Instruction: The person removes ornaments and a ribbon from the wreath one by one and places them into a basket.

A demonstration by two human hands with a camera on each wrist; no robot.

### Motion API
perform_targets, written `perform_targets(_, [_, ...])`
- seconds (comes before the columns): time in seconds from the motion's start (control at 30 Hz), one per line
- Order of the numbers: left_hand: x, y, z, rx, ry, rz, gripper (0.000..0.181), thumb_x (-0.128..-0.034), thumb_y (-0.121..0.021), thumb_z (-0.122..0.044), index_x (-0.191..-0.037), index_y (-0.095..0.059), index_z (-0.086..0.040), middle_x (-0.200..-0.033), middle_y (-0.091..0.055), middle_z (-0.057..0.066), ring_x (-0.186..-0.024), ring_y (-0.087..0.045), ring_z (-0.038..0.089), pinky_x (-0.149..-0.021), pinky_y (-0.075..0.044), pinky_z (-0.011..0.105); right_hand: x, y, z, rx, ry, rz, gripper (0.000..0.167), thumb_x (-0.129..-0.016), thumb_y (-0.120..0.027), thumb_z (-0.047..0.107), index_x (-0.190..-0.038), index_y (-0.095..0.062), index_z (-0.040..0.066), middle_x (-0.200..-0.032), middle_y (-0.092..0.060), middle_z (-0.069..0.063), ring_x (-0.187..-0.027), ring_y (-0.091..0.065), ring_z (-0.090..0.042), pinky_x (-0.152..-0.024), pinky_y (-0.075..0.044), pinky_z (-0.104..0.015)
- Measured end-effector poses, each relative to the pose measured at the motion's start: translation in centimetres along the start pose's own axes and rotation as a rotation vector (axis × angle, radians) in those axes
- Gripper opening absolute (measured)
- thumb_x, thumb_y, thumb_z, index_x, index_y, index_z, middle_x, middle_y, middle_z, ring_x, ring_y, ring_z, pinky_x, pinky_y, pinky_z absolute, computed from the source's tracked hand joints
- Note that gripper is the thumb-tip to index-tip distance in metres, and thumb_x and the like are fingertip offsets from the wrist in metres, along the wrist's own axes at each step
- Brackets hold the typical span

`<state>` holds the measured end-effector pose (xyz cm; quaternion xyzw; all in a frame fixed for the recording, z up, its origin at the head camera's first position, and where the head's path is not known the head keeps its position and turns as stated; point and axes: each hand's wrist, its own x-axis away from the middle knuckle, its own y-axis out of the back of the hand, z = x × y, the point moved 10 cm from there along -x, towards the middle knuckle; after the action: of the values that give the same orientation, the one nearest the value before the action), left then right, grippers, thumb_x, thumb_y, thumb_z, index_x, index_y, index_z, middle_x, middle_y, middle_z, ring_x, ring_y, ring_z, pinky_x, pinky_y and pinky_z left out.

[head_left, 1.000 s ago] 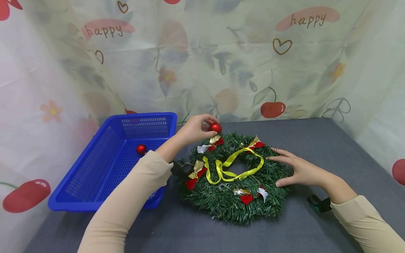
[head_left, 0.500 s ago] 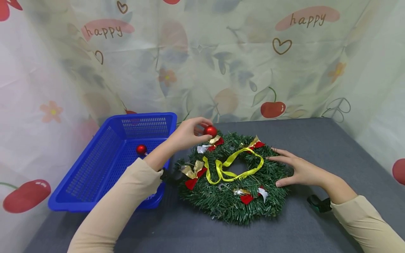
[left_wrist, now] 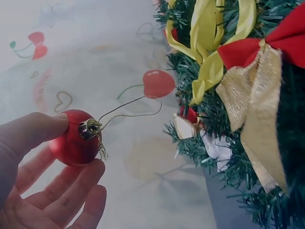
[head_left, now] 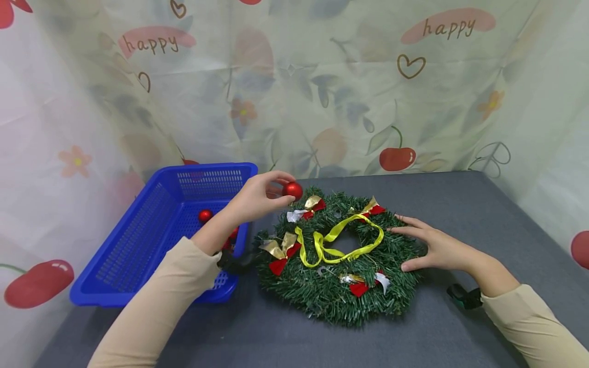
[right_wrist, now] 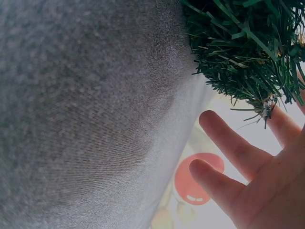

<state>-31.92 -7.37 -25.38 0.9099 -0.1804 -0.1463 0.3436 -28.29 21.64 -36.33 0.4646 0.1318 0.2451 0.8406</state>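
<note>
Between thumb and fingers my left hand [head_left: 259, 197] pinches a red bauble [head_left: 292, 190], just beyond the upper left edge of the wreath. In the left wrist view the bauble [left_wrist: 76, 138] shows its metal cap and a loose gold hanging loop [left_wrist: 138, 114]. The green wreath [head_left: 340, 301] lies flat, trimmed with red, gold and white bows and a yellow ribbon [head_left: 368, 249]. At the wreath's right side rests my right hand [head_left: 437, 249], fingers spread and touching its edge. Those fingers [right_wrist: 233, 148] appear extended beside the green needles in the right wrist view.
A blue plastic basket [head_left: 124, 255] stands left of the wreath, partly behind my left arm. Inside it are a red bauble [head_left: 205, 216] and more red items half hidden by the wrist. A printed curtain [head_left: 294, 92] closes off the back of the grey table [head_left: 451, 204].
My left hand has moved left with the red bauble, away from the wreath's top and toward the basket. The right hand and the wreath stay where they were.
</note>
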Motion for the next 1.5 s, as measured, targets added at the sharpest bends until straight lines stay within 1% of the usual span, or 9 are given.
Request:
perform_targets(0.23, [0.7, 0.8, 0.9, 0.029, 0.034, -0.032, 0.037, -0.0863, -0.066, -0.016, -0.122, -0.057, -0.011, -0.121, -0.061, 0.013, -0.108, -0.063, 0.028, -0.089, -0.053, 0.039, -0.1, -0.1, -0.2, -0.002, 0.003, -0.004, 0.075, -0.074, -0.075, 0.044, -0.136, -0.047, 0.012, -0.151, -0.022, -0.022, -0.133, -0.026, -0.049, -0.094, -0.034, -0.067])
perform_targets(0.47, [1.7, 1.9, 1.2, 0.034, 0.024, -0.061, 0.037, -0.087, -0.065, -0.017, -0.122, -0.055, -0.01, -0.119, -0.061, 0.015, -0.108, -0.063, 0.03, -0.091, -0.052, 0.041, -0.1, -0.1, -0.3, -0.002, 0.002, -0.003, 0.075, -0.074, -0.075, 0.044, -0.136, -0.047, 0.013, -0.151, -0.022, -0.022, -0.134, -0.026, -0.049, -0.094, -0.033, -0.067])
perform_targets(0.63, [2.3, 2.6, 1.6, 0.052, 0.048, -0.068, 0.037, -0.0885, -0.064, -0.019, -0.123, -0.054, -0.012, -0.12, -0.061, 0.013, -0.105, -0.064, 0.027, -0.086, -0.054, 0.04, -0.1, -0.2, -0.3, 0.0, 0.007, -0.003, 0.075, -0.074, -0.075, 0.044, -0.136, -0.047, 0.012, -0.151, -0.022, -0.022, -0.134, -0.026, -0.049, -0.094, -0.033, -0.067])
perform_targets(0.77, [2.7, 3.1, 2.0, 0.036, 0.06, -0.078, 0.037, -0.0903, -0.062, -0.023, -0.125, -0.054, -0.015, -0.121, -0.06, 0.012, -0.1, -0.066, 0.025, -0.079, -0.054, 0.037, -0.1, -0.2, -0.3, 0.0, 0.01, -0.006, 0.075, -0.074, -0.075, 0.044, -0.136, -0.047, 0.013, -0.151, -0.022, -0.022, -0.134, -0.025, -0.049, -0.094, -0.033, -0.067])
perform_targets(0.87, [3.0, 3.6, 2.4, 0.023, 0.063, -0.088, 0.037, -0.0908, -0.061, -0.025, -0.126, -0.054, -0.017, -0.122, -0.06, 0.012, -0.098, -0.067, 0.025, -0.077, -0.053, 0.035, -0.1, -0.2, -0.3, 0.0, 0.013, -0.009, 0.075, -0.074, -0.075, 0.043, -0.136, -0.047, 0.013, -0.151, -0.022, -0.021, -0.134, -0.025, -0.049, -0.094, -0.033, -0.067])
perform_targets(1.17, [3.9, 4.7, 3.6, 0.038, 0.073, -0.12, 0.037, -0.0906, -0.061, -0.021, -0.126, -0.054, -0.014, -0.123, -0.059, 0.015, -0.1, -0.067, 0.029, -0.084, -0.054, 0.041, 0.0, -0.1, -0.3, -0.005, 0.015, -0.014, 0.075, -0.074, -0.075, 0.044, -0.136, -0.047, 0.013, -0.151, -0.022, -0.022, -0.133, -0.026, -0.048, -0.094, -0.034, -0.066])
perform_targets(1.33, [4.2, 5.0, 4.2, 0.021, 0.082, -0.13, 0.038, -0.0907, -0.061, -0.021, -0.127, -0.053, -0.012, -0.125, -0.058, 0.016, -0.1, -0.067, 0.03, -0.086, -0.053, 0.043, 0.0, -0.1, -0.3, 0.0, 0.012, -0.015, 0.075, -0.074, -0.075, 0.044, -0.136, -0.048, 0.013, -0.151, -0.023, -0.022, -0.133, -0.027, -0.048, -0.094, -0.034, -0.066])
perform_targets(1.5, [4.4, 5.6, 4.6, 0.003, 0.099, -0.155, 0.039, -0.0912, -0.06, -0.021, -0.128, -0.052, -0.012, -0.128, -0.057, 0.017, -0.099, -0.066, 0.031, -0.087, -0.052, 0.045, 0.0, -0.2, -0.4, -0.001, 0.014, -0.017, 0.075, -0.074, -0.075, 0.044, -0.136, -0.048, 0.013, -0.151, -0.023, -0.021, -0.133, -0.027, -0.048, -0.094, -0.035, -0.066])
